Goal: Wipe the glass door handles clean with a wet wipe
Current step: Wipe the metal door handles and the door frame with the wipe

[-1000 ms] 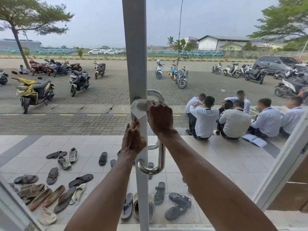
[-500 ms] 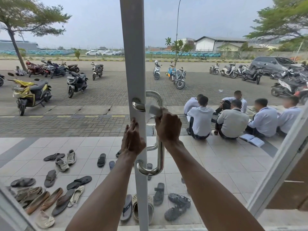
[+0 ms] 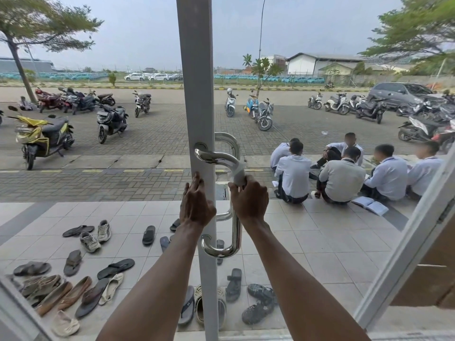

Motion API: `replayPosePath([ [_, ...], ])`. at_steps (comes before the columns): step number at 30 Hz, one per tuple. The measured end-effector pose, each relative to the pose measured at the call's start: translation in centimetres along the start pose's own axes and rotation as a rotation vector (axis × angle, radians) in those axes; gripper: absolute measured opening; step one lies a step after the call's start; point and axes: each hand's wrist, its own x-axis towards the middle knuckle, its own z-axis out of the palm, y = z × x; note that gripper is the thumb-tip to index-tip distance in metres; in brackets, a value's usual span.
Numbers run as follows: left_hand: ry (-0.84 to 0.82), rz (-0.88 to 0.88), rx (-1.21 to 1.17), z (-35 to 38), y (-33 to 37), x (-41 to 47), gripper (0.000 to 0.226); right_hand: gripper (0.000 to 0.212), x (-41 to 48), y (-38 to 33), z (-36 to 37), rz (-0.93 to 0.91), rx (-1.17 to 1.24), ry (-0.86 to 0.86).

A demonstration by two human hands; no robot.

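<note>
Here, in the head view, the right hand [image 3: 250,203] is wrapped round the folded white wet wipe [image 3: 238,174] and clamps it onto the polished steel D-shaped pull handle [image 3: 236,232], just below its upper bend. The left hand [image 3: 195,205] lies with fingers straight against the pale grey metal door stile [image 3: 197,94], holding nothing and seemingly steadying the door.

The likeliest fault is the wipe bunching or sliding out of the grip on the slick curve, so that bare skin smears the steel. A hard stroke could also swing the door if the bracing hand lifts.

The gap between bar and stile is narrow, and the left wrist sits close beside it, so knuckles may catch there. Below the grip the straight bar runs bare to the lower bend, and on its right side nothing crowds it.
</note>
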Motion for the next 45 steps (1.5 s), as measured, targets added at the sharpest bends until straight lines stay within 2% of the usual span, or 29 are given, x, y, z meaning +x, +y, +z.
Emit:
replayPosePath([
  [11,-0.007,-0.006,0.003,0.2,-0.1,0.0,0.077,0.034,-3.1,3.1,1.8,0.118,-0.006,-0.175],
  [16,-0.021,-0.011,0.009,0.2,-0.1,0.1,0.080,0.047,-3.1,2.9,1.4,0.132,-0.039,-0.240],
  [19,-0.023,-0.018,0.021,0.3,0.0,0.2,0.079,0.058,-2.4,1.8,0.5,0.095,0.071,-0.240],
  [24,-0.011,0.006,0.063,0.7,0.1,-0.1,0.081,0.058,-0.6,-0.5,-1.1,-0.003,0.344,-0.229],
  [26,0.013,0.025,0.069,0.8,0.2,-0.3,0.080,0.051,-0.4,-0.9,-1.2,-0.048,0.416,-0.235],
  [29,0.078,0.048,0.056,0.5,0.3,-0.4,0.071,0.042,-1.0,-0.2,-0.7,-0.048,0.389,-0.205],
  [35,0.224,0.137,-0.030,-1.1,0.8,0.0,0.056,0.012,-3.3,3.6,0.7,0.022,0.240,-0.385],
  [38,0.269,0.169,-0.087,-1.7,1.3,0.4,0.057,0.017,-3.0,3.4,0.4,0.001,0.246,-0.356],
  [42,0.361,0.196,-0.177,-1.9,2.5,0.5,0.052,0.026,-0.3,1.2,-0.5,-0.067,0.274,-0.208],
  [45,0.449,0.171,-0.118,-2.0,2.8,0.6,0.049,0.033,1.1,-0.3,-1.0,-0.143,0.271,-0.101],
])
